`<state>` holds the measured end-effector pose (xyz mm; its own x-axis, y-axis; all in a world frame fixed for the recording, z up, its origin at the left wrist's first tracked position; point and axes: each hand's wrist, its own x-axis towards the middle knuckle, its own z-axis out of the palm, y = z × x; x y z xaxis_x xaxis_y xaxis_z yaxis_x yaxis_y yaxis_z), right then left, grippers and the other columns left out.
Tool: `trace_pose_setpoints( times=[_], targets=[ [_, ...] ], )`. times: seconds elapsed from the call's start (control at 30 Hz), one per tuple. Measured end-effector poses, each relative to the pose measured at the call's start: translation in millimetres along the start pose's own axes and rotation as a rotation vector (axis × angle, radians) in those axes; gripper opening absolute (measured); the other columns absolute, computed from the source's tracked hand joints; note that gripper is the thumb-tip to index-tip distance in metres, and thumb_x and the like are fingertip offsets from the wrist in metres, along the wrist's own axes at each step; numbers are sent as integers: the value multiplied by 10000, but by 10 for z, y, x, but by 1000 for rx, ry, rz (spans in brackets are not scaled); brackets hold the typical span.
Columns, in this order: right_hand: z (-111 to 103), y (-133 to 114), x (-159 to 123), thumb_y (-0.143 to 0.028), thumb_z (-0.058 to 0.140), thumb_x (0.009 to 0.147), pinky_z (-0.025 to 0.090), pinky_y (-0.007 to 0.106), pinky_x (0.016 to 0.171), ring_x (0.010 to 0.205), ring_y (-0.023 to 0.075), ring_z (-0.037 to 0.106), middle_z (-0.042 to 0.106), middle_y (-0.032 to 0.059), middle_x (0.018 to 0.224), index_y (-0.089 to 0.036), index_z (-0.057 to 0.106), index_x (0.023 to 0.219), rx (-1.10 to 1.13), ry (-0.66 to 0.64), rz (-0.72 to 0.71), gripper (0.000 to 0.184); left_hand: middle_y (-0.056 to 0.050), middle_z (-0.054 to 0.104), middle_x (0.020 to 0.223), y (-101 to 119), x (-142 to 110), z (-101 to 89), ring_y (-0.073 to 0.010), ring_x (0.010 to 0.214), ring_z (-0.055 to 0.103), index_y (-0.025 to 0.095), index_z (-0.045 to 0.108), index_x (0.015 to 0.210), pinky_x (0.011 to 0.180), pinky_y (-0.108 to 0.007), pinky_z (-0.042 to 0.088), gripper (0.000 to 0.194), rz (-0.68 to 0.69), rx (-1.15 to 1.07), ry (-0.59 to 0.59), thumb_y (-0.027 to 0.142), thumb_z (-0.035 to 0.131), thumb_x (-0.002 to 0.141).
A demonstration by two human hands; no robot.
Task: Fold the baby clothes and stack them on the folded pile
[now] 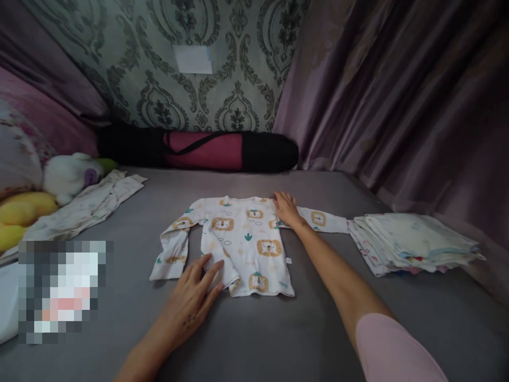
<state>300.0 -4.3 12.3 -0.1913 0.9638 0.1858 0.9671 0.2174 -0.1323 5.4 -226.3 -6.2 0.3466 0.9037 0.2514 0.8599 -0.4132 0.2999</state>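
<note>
Lion-print shirt lies spread on the grey sheet, mid-scene, collar far and hem near; with the sleeves counted, its long axis runs left to right. My left hand is at the body's near-left corner, fingers a little apart, beside a diagonal fold in the cloth; whether they pinch it, I cannot tell. My right hand rests at the far-right shoulder, fingers bent over the seam, grip likewise unclear. Right sleeve extends straight right, cuff beside the folded stack; my right hand is nearer to it. Left sleeve bends toward the near side, my left hand nearer.
</note>
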Motion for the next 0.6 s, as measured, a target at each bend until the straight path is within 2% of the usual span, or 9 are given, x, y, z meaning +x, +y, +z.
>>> trace_pose_setpoints(
  times=[0.07,0.13,0.23,0.3,0.37,0.43,0.47,0.53,0.6],
  targets=[
    [20,21,-77,-300,270,983,178,437,1108,1373,260,273,383,145,1477,-118,357,1420,-31,29,2,481,-90,424,1422,13,3,-3,-276,1277,449,312,462,1365,1042,-487,427,434,-5,-7,6,415,430,944],
    [66,32,-151,-363,224,990,127,467,1130,1416,270,194,315,154,1518,-91,309,1450,-53,-16,33,541,-90,437,1415,44,5,-9,-274,1277,451,310,469,1360,1045,-485,423,430,-9,-17,6,415,432,944],
    [155,46,-207,-422,164,987,163,485,1127,1407,281,234,301,166,1523,-81,296,1461,-55,-138,65,599,-102,452,1404,98,17,-46,-271,1275,455,287,476,1355,1042,-466,423,430,-10,-71,17,410,434,945],
    [190,67,-196,-433,155,982,170,499,1126,1402,288,248,295,164,1527,-81,295,1462,-55,-168,60,612,-116,469,1388,78,45,-106,-256,1261,470,253,489,1339,1031,-431,434,421,-51,-135,74,399,423,950],
    [188,98,-158,-436,168,977,166,516,1126,1407,293,240,291,162,1528,-84,299,1459,-42,-186,52,611,-127,517,1334,-39,89,-211,-243,1220,503,217,518,1297,1003,-403,450,405,-170,-179,200,395,417,948],
    [147,126,-112,-442,181,973,169,525,1125,1412,290,237,293,164,1527,-99,310,1455,11,-221,60,605,-130,588,1232,-258,136,-364,-246,1141,551,187,556,1233,957,-399,468,395,-368,-167,334,409,440,928],
    [115,131,-90,-448,181,972,177,530,1123,1413,289,239,292,168,1527,-107,314,1454,49,-239,77,605,-131,621,1171,-391,156,-451,-252,1091,573,172,572,1206,932,-400,473,402,-480,-138,360,420,461,910],
    [38,105,-55,-464,165,970,186,547,1118,1418,295,228,274,176,1533,-114,309,1457,120,-246,124,618,-146,654,1099,-656,193,-617,-257,1014,604,125,601,1158,855,-363,488,427,-718,-98,290,428,494,877],
    [-39,10,-34,-468,150,968,177,556,1121,1424,296,212,261,176,1538,-108,295,1462,157,-204,145,628,-153,685,1016,-856,235,-725,-268,946,624,120,665,1035,790,-342,479,435,-854,-79,72,481,500,857]
  ],
)
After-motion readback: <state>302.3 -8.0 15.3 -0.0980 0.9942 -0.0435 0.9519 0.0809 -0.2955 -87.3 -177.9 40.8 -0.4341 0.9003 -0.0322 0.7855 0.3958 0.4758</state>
